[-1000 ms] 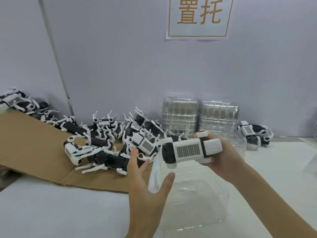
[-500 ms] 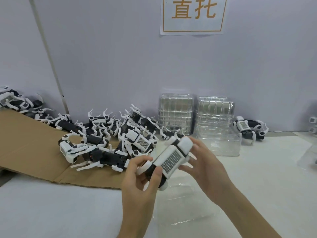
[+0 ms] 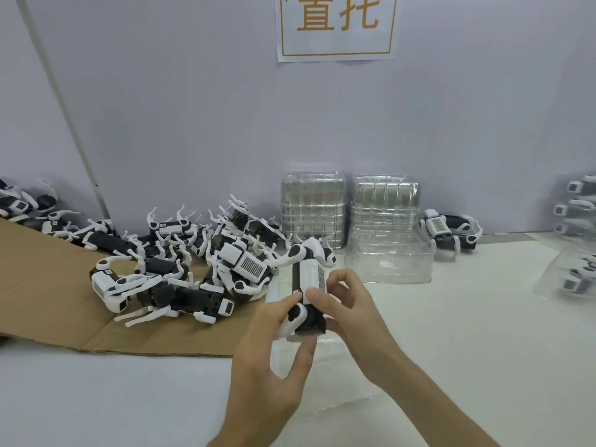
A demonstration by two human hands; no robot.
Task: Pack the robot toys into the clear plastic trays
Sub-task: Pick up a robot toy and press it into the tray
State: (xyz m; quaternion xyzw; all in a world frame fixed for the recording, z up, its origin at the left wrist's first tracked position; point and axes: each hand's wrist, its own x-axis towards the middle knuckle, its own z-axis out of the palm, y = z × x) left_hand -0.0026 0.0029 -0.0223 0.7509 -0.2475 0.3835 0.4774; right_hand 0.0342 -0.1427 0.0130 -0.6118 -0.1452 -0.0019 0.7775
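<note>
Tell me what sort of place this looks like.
Likely a toy factory packing bench: a heap of identical robot toys on a cardboard sheet, stacks of clear plastic trays by the wall, and a paper sign above.

- This is looking like a factory packing station: a heap of identical robot toys (image 3: 200,262) is lying on a cardboard sheet (image 3: 42,285) at the left.
- 2 stacks of clear plastic trays (image 3: 314,208) are standing against the far partition (image 3: 193,108).
- A paper sign (image 3: 337,25) with orange characters is hanging above them.
</note>
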